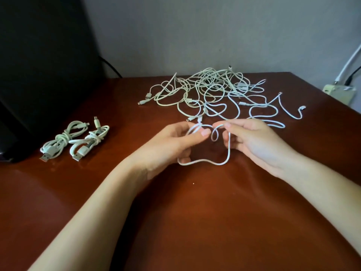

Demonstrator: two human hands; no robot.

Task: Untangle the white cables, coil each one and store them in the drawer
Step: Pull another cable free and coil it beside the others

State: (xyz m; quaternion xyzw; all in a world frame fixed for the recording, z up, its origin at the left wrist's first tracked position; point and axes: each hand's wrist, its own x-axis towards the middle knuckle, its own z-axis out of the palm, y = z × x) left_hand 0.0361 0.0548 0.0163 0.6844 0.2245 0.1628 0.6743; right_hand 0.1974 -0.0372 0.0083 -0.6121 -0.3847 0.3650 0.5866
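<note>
A tangled heap of white cables [213, 89] lies at the back middle of the brown table [195, 222]. One white cable [227, 153] runs from the heap into both hands and hangs in a loop between them above the table. My left hand [172, 145] pinches a folded part of it between thumb and fingers. My right hand [254, 141] pinches the same cable a short way to the right, beside a small loop. Two coiled and tied white cables [58, 141] [89, 141] lie side by side on the left. No drawer is in view.
A large black object [39, 65] stands at the back left, close behind the two coiled cables. A grey wall rises behind the table. At the far right edge sits a pale power strip [338, 90] with a white arm above it.
</note>
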